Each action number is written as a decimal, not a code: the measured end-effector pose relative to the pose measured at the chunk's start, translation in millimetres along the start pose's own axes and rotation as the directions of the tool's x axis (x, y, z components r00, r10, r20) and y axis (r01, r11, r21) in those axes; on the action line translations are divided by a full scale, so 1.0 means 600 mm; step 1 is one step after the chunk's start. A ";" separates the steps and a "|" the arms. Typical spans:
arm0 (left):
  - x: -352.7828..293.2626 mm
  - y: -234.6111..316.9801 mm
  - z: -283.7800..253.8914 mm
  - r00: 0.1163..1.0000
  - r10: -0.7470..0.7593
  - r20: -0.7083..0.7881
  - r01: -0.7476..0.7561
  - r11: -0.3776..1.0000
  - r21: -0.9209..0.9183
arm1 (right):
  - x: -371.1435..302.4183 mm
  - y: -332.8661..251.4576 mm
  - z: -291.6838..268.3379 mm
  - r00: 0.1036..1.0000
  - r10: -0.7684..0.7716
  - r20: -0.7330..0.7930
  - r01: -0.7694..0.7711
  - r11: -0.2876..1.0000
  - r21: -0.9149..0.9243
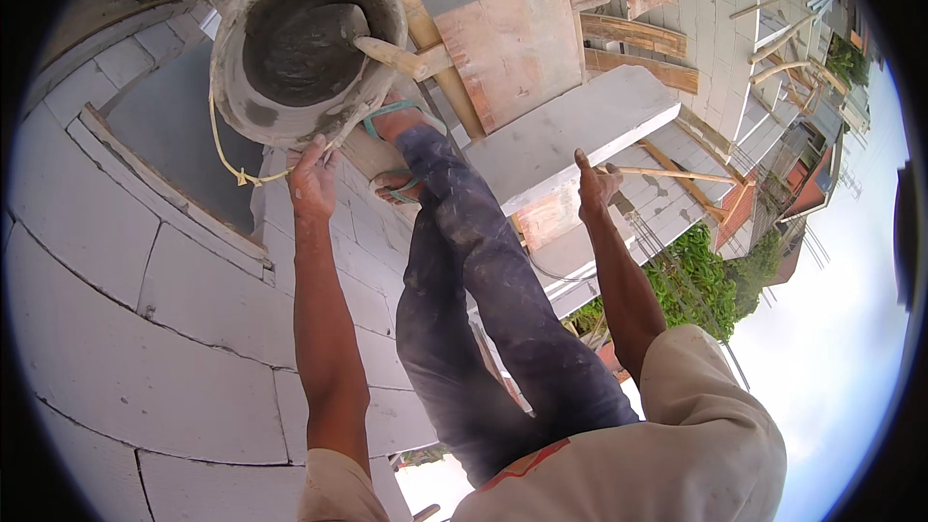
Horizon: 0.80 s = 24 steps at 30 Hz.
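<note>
left hand (pixel 311 184): grip loosely spread, fingertips touching rim of mortar bucket (pixel 300 43) above the feet | right hand (pixel 596 186): grip open, one finger extended, by grey block (pixel 570 135)

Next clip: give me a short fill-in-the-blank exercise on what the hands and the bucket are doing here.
1. The left hand touches the lower rim of a grey ____ holding wet mortar.
2. A ____ cord hangs from it beside that hand.
3. The right hand is at the edge of a long white ____.
4. The person's feet wear ____ sandals.

Missing words: bucket; yellow; block; green
</note>
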<state>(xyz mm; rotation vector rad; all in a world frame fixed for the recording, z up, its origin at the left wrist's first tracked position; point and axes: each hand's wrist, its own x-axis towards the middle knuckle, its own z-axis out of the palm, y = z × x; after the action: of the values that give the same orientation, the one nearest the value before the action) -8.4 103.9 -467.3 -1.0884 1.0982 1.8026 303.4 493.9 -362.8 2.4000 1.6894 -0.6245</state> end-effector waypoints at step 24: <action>-0.301 0.088 -0.122 0.957 -0.274 -0.089 0.251 0.643 0.723 | 0.002 -0.103 -0.211 0.933 -0.143 0.331 0.050 0.960 0.275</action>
<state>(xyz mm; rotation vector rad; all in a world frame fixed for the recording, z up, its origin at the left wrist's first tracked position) 29.7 -11.6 -306.0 -0.6653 1.3837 0.9670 278.5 561.0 -241.2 2.1957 1.6629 -1.2805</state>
